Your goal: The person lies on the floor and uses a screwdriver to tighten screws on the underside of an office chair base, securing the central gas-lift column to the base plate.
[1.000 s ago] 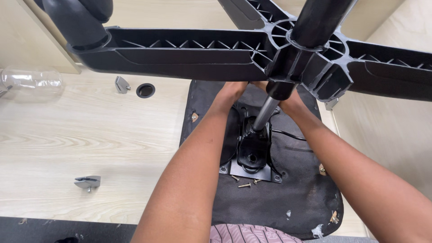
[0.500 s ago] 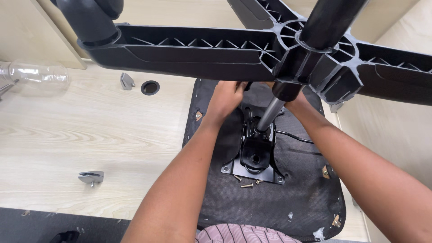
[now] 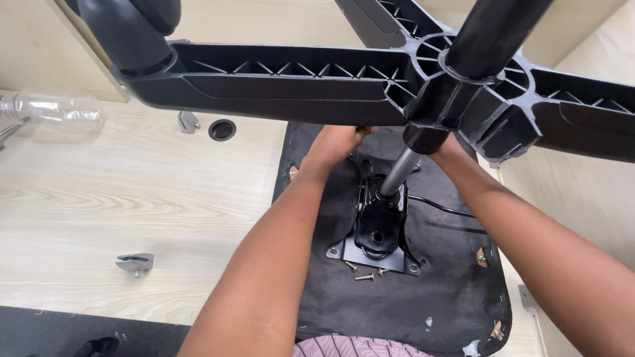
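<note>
Nearest the camera, the black five-star chair base [image 3: 317, 79] hung upturned across the top of the view, its castor [image 3: 126, 30] at the left end and its hub around the gas-lift cylinder [image 3: 400, 173]; over the last second the base had slid a little rightward and upward in the frame, and both forearms had drawn in closer under it, which suggested the person was leaning in over the joint rather than pulling away; below, the cylinder ran down into the black metal seat mechanism plate [image 3: 377, 235], which sat bolted on the underside of the black seat cushion [image 3: 450, 291] lying on the pale wooden floor [image 3: 132, 198]; the left hand [image 3: 334, 142] reached under a spoke to the far edge of the plate, fingers curled, though what it gripped was hidden; the right hand [image 3: 446, 149] lay behind the hub, so whether it was clenched could not be told; loose screws [image 3: 365, 274] lay just beside the plate's near edge; farther off, a metal bracket [image 3: 135, 263], a round black cap [image 3: 222, 129] and a clear plastic bottle [image 3: 56, 109] lay well apart; the base itself blocked sight of both hands.
</note>
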